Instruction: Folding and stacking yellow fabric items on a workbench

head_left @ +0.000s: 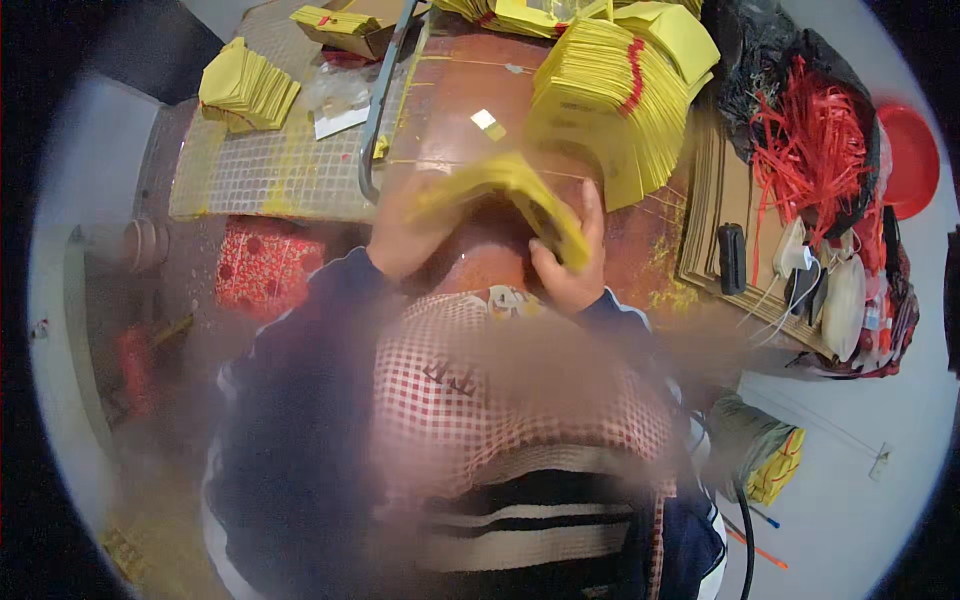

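Note:
A thin yellow stack of paper (pixel 512 172) is bent into an arch in front of my body, somewhat blurred. My left hand (pixel 412 235) grips its left end, with the fingers partly hidden and smeared. At the right end, my right hand (pixel 578 265) holds the stack between thumb and fingers. Just beyond the right hand stands a large fanned pile of yellow paper (pixel 590 95) with a red mark along its edge. A small white and yellow scrap (pixel 488 124) lies on the reddish-brown table (pixel 450 85) past the arch.
A grey metal bar (pixel 378 110) borders a grid-patterned mat (pixel 270 170) bearing another yellow paper pile (pixel 245 88). Right are cardboard sheets (pixel 708 200), a black case (pixel 732 258), red plastic strips (pixel 812 150), white cables (pixel 795 300) and a red basin (pixel 908 160). A red patterned cloth (pixel 265 265) lies left.

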A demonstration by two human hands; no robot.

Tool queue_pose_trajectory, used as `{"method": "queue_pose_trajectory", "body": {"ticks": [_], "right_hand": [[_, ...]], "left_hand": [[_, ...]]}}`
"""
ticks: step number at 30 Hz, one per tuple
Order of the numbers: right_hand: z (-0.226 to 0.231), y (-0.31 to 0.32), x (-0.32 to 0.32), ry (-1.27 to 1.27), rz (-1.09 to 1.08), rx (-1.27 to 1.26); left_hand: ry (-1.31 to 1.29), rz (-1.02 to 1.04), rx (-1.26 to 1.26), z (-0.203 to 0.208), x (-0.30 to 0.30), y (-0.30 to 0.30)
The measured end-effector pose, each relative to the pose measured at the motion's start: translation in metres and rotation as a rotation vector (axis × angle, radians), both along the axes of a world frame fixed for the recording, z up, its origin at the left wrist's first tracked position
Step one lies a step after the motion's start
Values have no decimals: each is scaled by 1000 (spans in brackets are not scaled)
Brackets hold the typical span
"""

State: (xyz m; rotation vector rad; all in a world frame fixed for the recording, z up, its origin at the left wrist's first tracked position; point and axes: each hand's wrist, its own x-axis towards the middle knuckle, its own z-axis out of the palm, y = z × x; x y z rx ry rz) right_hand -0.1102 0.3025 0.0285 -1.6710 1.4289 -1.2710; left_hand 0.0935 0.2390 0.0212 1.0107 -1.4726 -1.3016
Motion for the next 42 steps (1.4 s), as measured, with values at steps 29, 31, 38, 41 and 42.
{"method": "queue_pose_trajectory", "body": {"ticks": [29, 31, 38, 41, 42], "right_hand": [[-16, -12, -3, -106, -206, 9], [-20, -16, -6, -119, -203, 53], [-28, -16, -8, -118, -284, 303], [-26, -19, -12, -116, -295, 335], [-25, -19, -14, -153, -296, 346]], "left_hand": [[-271, 113, -11, -3, 5, -19], [-396, 62, 31, -6, 6, -30], [-672, 18, -227, -26, 3, -27], [-503, -43, 112, -30, 3, -34], [-351, -63, 216, -29, 3, -33]]}}
